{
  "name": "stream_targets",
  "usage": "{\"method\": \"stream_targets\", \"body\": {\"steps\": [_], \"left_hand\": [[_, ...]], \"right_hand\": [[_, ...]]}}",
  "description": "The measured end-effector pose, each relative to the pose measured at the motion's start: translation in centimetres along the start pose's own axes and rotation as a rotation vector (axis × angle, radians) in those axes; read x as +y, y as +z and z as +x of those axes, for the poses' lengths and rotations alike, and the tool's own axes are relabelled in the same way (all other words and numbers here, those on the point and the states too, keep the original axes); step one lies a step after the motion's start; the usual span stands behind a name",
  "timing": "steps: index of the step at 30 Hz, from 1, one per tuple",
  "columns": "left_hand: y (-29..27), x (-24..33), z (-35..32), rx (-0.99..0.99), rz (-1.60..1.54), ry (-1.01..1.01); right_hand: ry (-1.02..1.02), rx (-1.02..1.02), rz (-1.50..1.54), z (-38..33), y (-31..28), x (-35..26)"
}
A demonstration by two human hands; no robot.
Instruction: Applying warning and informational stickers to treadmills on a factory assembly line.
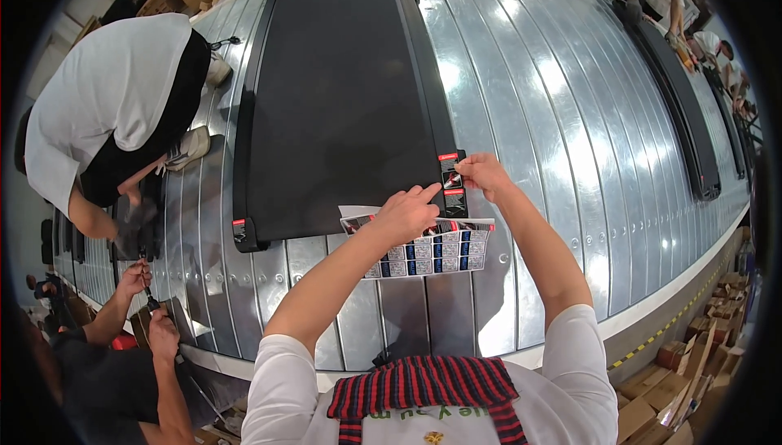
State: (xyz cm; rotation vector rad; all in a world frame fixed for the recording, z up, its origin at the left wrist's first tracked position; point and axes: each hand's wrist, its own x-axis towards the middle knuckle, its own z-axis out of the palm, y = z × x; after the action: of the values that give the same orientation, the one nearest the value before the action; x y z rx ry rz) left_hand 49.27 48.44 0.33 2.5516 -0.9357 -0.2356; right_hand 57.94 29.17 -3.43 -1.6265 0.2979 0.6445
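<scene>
A dark treadmill deck (346, 78) lies on the metal rollers before me. At its near right corner, a black sticker with red bands (450, 171) lies along the side rail. My right hand (482, 175) is closed in a pinch at that sticker's right edge. My left hand (407, 213) reaches over the deck's near edge, its index finger stretched toward the sticker. Its other fingers are bent over a sheet of stickers (432, 259), which they appear to grip; the grip itself is partly hidden. Another red-topped sticker (239, 232) sits on the near left corner.
Left of the deck, a person in a white shirt (122, 87) bends over the rollers. Below, another person's hands (151, 306) hold a dark tool. More long dark frames (676, 111) lie on the roller line (538, 119) at right, near other workers. Cardboard (660, 388) is stacked at lower right.
</scene>
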Motion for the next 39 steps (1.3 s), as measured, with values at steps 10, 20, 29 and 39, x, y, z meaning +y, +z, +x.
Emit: {"method": "stream_targets", "body": {"steps": [10,20,29,39], "left_hand": [[-1.2,0.8,2.0,-0.277,0.062,-0.096],[-0.7,1.1,2.3,-0.266,0.111,-0.086],[-0.5,0.9,2.0,-0.241,0.116,-0.093],[-0.3,1.4,2.2,-0.234,0.165,-0.087]], "right_hand": [[-0.034,0.048,0.025,-0.8,0.4,-0.4],[-0.115,0.098,-0.056,0.0,0.2,0.5],[-0.315,0.275,-0.466,0.2,1.1,0.6],[-0.460,0.254,-0.927,-0.5,0.8,-0.3]]}}
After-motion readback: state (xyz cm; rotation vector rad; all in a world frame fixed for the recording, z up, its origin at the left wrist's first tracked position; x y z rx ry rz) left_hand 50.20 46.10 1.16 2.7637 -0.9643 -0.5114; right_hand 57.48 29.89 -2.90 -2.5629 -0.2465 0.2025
